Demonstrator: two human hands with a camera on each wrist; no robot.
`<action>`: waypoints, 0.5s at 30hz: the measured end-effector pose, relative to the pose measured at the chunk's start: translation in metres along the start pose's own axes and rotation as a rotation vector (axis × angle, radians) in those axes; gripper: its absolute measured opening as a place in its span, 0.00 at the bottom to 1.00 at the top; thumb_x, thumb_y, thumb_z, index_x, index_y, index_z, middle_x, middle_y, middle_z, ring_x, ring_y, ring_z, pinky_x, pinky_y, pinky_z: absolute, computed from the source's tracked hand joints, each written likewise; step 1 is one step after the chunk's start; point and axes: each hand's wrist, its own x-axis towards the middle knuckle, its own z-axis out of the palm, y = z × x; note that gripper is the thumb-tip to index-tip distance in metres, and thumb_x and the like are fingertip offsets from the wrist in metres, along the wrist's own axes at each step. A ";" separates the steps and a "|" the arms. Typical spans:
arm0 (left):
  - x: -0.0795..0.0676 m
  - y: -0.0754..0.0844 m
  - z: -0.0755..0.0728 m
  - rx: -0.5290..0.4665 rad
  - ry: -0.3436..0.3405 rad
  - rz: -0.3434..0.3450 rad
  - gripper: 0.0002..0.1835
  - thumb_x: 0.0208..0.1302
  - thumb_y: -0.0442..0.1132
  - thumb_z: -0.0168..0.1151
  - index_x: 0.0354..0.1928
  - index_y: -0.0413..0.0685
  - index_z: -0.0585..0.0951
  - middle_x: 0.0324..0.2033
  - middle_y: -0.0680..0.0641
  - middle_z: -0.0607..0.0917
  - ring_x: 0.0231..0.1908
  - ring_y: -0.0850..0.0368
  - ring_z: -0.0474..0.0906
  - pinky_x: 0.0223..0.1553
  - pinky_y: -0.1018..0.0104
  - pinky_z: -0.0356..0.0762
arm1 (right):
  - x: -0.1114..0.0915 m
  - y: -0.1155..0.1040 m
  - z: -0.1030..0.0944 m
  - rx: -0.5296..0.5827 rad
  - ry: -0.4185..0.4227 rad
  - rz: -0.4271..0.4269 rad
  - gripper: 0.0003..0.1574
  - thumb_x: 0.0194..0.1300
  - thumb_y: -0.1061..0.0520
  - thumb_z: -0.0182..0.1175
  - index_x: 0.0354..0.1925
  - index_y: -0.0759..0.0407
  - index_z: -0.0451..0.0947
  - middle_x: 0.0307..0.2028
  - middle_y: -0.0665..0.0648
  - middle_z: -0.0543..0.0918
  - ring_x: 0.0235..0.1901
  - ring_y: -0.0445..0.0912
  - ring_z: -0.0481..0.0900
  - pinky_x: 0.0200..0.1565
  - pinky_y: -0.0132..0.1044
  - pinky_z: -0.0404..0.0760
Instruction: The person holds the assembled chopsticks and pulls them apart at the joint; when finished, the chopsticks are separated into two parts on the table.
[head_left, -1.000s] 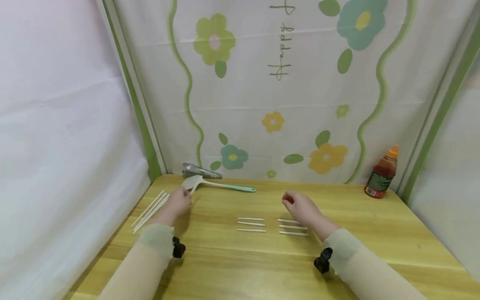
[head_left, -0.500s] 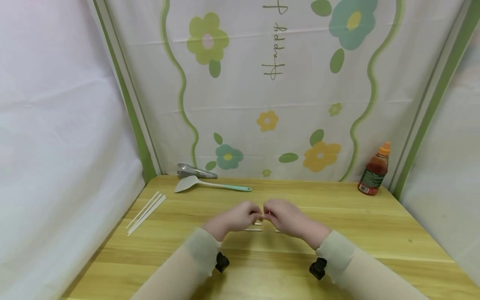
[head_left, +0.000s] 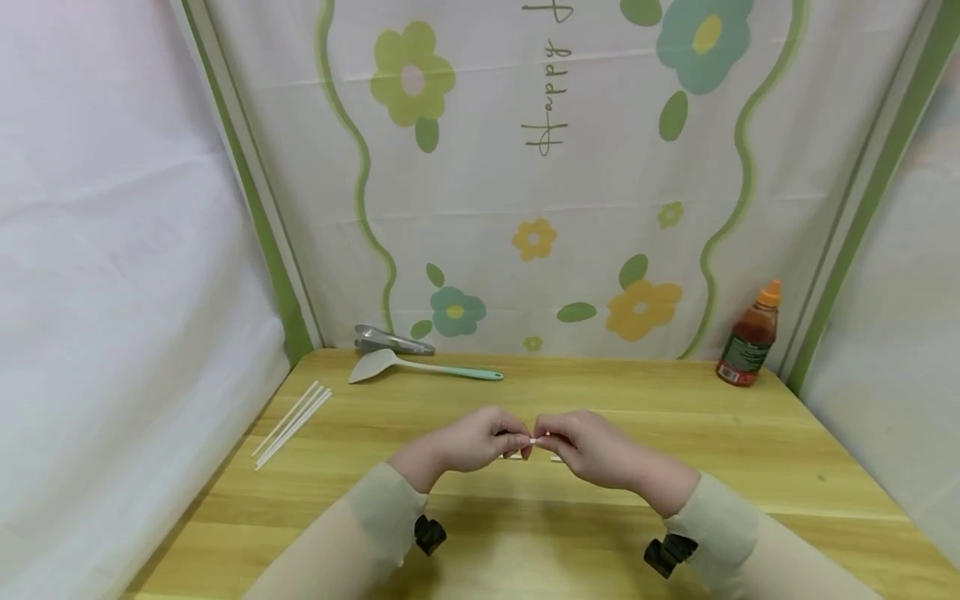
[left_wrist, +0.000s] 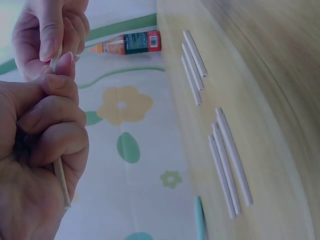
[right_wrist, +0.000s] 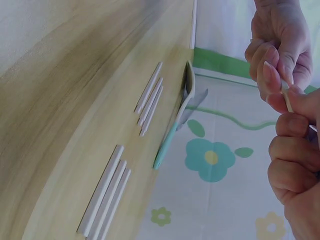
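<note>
In the head view my left hand (head_left: 480, 440) and right hand (head_left: 600, 450) meet above the middle of the table. Between their fingertips shows a bit of a thin white stick (head_left: 533, 441), pinched from both sides. The left wrist view has the stick's other end (left_wrist: 61, 185) coming out below the curled fingers of my left hand (left_wrist: 47, 135). Most of its length is hidden in the hands. Beneath them lie two groups of short white sticks, one group (left_wrist: 227, 162) nearer the left wrist camera and one group (left_wrist: 194, 65) farther off, each in three parallel rows.
Several longer white sticks (head_left: 292, 425) lie slanted at the table's left. Along the back are a spatula (head_left: 472, 374) with a mint handle and metal tongs (head_left: 393, 341). A red sauce bottle (head_left: 748, 342) with an orange cap stands at the back right, before a flowered curtain (head_left: 465, 167).
My left hand has moved right from beside the spatula, bringing a white stick. My right hand has come left to meet it, and both now grip the stick. The head view has shifted slightly.
</note>
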 end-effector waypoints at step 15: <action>-0.012 0.023 0.007 0.009 -0.037 0.010 0.13 0.75 0.36 0.52 0.31 0.46 0.83 0.19 0.53 0.72 0.16 0.64 0.58 0.23 0.72 0.62 | -0.017 -0.018 -0.004 0.006 0.037 -0.157 0.09 0.74 0.60 0.54 0.38 0.44 0.72 0.22 0.39 0.64 0.20 0.30 0.57 0.24 0.27 0.65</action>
